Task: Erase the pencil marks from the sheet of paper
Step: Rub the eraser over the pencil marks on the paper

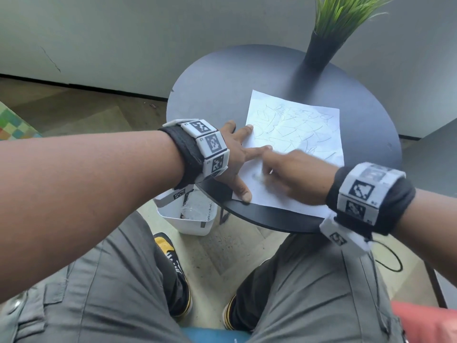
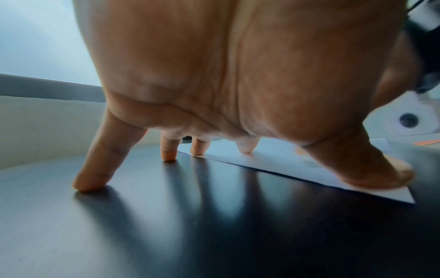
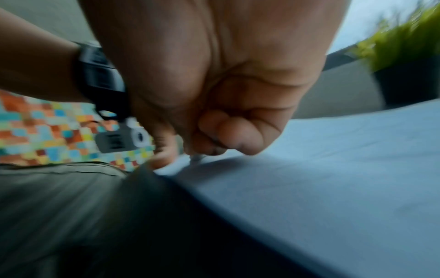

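A white sheet of paper (image 1: 296, 129) covered with grey pencil scribbles lies on the round dark table (image 1: 210, 95). My left hand (image 1: 243, 154) is spread flat. Its thumb and two fingers press the sheet's left edge (image 2: 273, 159), and the other fingers rest on the table top (image 2: 214, 225). My right hand (image 1: 279, 169) is curled over the sheet's near left part, blurred by motion. It pinches a small pale eraser (image 3: 196, 157) whose tip touches the paper (image 3: 333, 159). Most of the eraser is hidden inside the fingers (image 3: 228, 135).
A green plant in a tall black vase (image 1: 319, 53) stands at the table's far side. A white bin (image 1: 190, 216) sits on the floor under the table's left edge. The sheet's near edge reaches the table rim by my knees.
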